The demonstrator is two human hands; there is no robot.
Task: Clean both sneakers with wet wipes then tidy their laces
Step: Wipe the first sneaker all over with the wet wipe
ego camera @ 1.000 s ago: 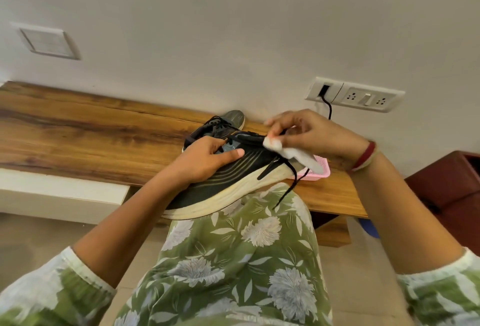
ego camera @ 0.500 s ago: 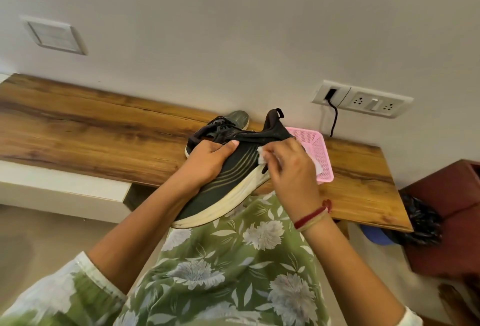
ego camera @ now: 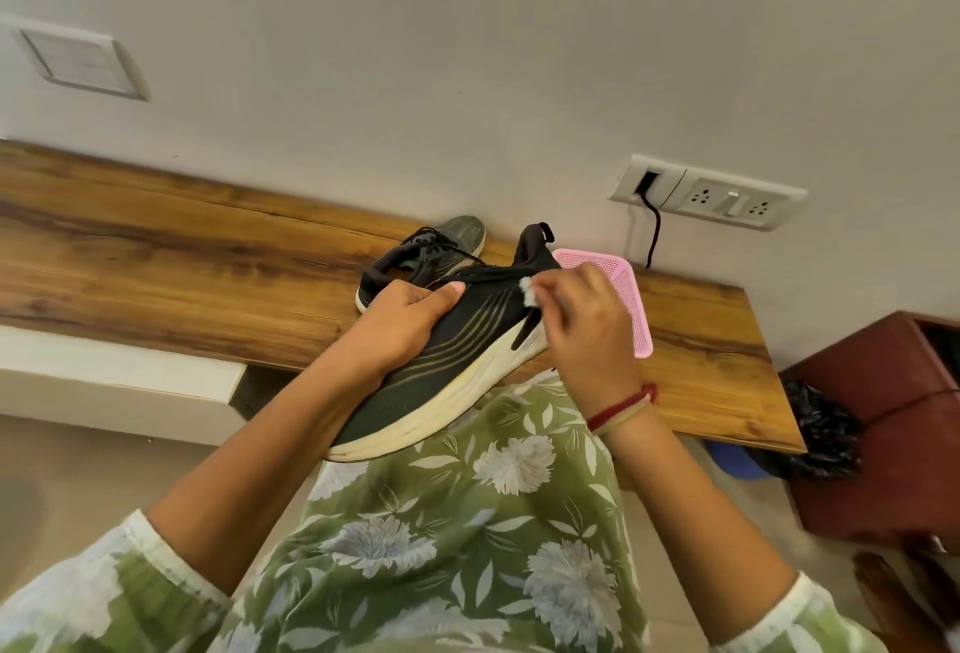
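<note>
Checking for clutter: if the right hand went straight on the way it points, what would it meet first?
The held sneaker: the wipe in the right hand seems to touch its upper near the heel; depth is unclear.

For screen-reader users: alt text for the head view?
A person's left hand holds a black, white-soled sneaker over their lap while the right hand presses a wet wipe to its side. A second sneaker and a pink basket sit on the wooden shelf behind.

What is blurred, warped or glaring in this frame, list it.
Head view: the wide lens bows the wooden shelf and tilts the socket plate; the right hand and wet wipe look slightly motion-smeared; the held sneaker is sharp; light is soft, without glare.
</note>
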